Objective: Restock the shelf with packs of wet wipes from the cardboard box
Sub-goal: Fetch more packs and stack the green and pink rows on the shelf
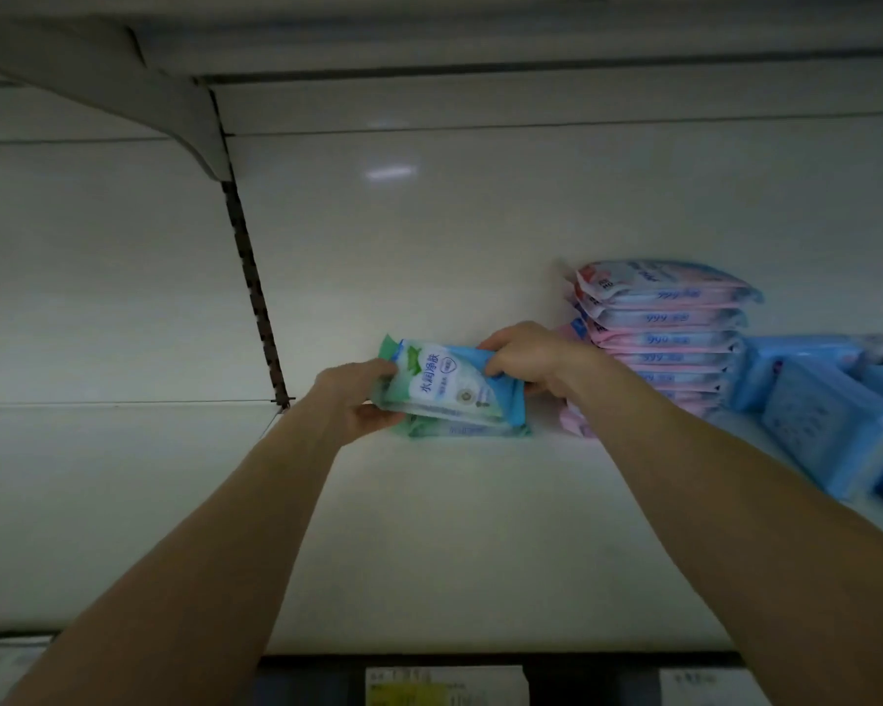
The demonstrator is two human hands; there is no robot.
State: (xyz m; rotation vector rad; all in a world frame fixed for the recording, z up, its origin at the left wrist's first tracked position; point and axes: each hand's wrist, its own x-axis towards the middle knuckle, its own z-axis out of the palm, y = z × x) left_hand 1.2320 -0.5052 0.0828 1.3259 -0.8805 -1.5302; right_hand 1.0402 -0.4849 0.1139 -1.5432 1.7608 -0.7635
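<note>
Both hands' grip [363, 400] [526, 361] holds a green wipes pack [444, 382] over the shelf [455, 527]

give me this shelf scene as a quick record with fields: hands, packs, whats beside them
left hand: grips the left end of the green-and-blue pack
right hand: grips its right end
held pack: tilted, just over a matching pack lying on the shelf
to the right: pink stack, then blue packs
</note>
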